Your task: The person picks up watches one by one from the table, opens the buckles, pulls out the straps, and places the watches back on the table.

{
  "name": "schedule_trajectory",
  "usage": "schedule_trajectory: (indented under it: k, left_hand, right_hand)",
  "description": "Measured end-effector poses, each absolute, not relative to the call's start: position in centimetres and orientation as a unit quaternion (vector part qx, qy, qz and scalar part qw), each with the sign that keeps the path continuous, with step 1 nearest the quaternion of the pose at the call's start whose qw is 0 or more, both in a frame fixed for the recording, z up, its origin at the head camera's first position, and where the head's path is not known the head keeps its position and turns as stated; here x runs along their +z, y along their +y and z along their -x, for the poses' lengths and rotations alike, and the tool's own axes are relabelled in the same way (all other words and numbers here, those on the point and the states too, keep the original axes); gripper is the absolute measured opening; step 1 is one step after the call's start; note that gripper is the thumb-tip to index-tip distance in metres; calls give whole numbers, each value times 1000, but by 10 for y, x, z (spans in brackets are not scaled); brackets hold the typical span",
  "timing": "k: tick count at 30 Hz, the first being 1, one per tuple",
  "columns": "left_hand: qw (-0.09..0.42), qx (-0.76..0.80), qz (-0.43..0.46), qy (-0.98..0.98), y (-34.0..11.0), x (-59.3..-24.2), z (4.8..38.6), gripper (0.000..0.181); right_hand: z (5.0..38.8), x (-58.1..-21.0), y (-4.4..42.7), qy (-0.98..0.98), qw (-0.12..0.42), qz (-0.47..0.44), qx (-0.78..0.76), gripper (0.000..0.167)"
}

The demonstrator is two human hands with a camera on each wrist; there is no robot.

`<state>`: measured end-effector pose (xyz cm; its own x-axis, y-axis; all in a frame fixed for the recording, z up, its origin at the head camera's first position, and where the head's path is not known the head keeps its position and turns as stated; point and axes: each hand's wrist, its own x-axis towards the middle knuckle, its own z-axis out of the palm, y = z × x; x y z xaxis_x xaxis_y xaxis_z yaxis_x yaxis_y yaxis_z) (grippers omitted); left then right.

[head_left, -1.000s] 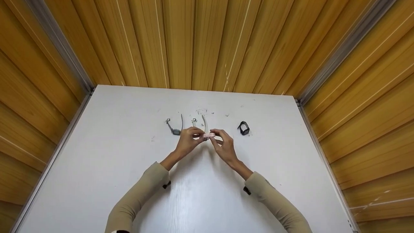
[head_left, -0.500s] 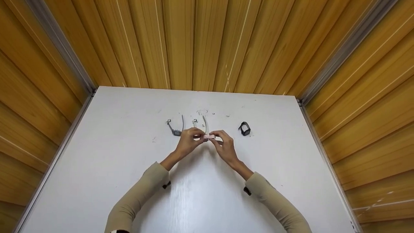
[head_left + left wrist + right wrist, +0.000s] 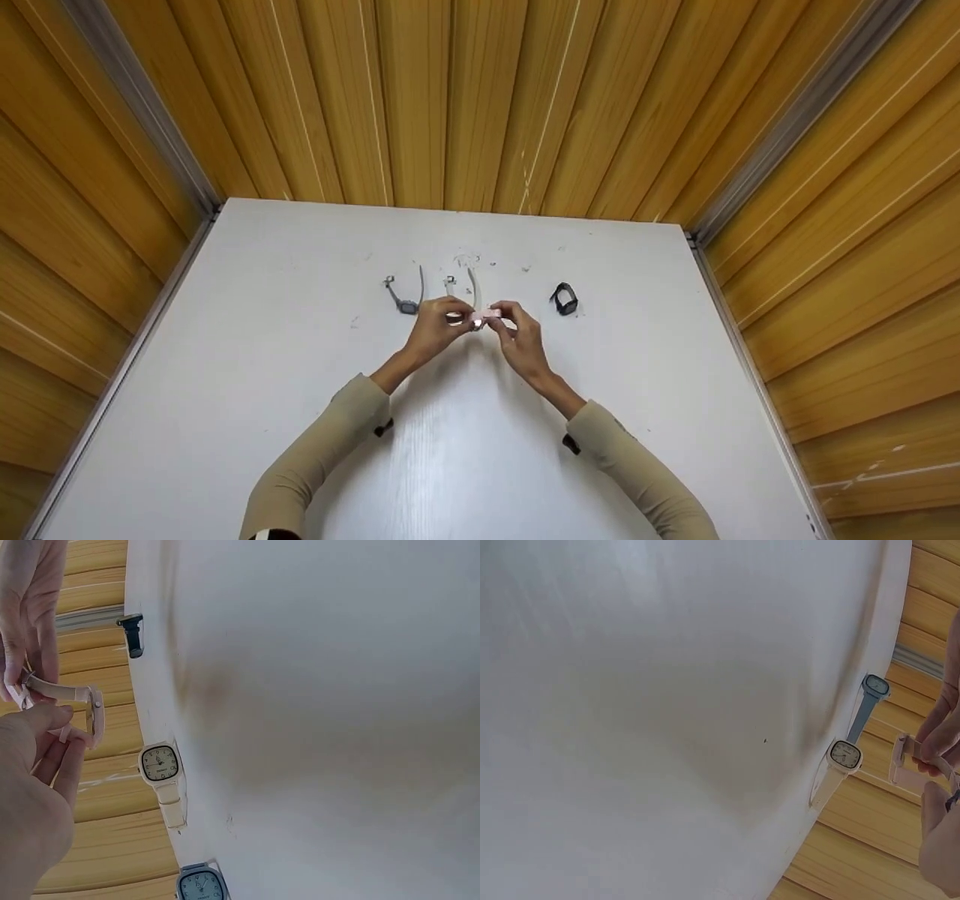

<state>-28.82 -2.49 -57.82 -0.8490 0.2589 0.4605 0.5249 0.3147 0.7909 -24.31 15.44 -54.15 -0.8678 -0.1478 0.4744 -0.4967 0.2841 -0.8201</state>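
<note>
Over the middle of the table, both hands pinch a pale pink wristwatch (image 3: 486,313), raised off the surface. The left hand (image 3: 435,328) grips its left side between thumb and fingers, and the right hand (image 3: 523,343) pinches its right side. In the left wrist view the pink strap (image 3: 66,692) bends into a loop; the dial cannot be made out. Just beyond the hands lies a white watch (image 3: 160,763), its dial hidden by the hands in the head view. To its left is a blue-grey watch (image 3: 408,307) with its strap spread open.
A black watch (image 3: 567,298) with its strap looped stands right of the hands. The white table (image 3: 300,247) has small dark marks near its far side. Wood-patterned walls (image 3: 480,105) enclose the left, back and right edges.
The pink watch has turned slightly between the fingers, and a bright shiny part now shows below the left fingertips. Both hands have stayed nearly in place; the other watches lie as before.
</note>
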Motion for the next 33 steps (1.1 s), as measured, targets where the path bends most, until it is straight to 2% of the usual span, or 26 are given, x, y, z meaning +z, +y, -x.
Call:
schedule_trajectory:
  k: [10, 21, 28, 33]
  left_hand:
    - [119, -548, 231, -795, -30, -581, 286, 13]
    - [110, -552, 215, -798, -33, -578, 283, 14]
    - [116, -555, 227, -792, -33, -578, 281, 13]
    - [124, -555, 231, -790, -33, -578, 281, 14]
  right_hand:
    - [247, -541, 155, -730, 88, -182, 653, 19]
    - [252, -539, 154, -735, 85, -189, 646, 27]
    - [258, -555, 154, -736, 70, -152, 656, 25]
    - [250, -541, 153, -740, 71, -147, 652, 24]
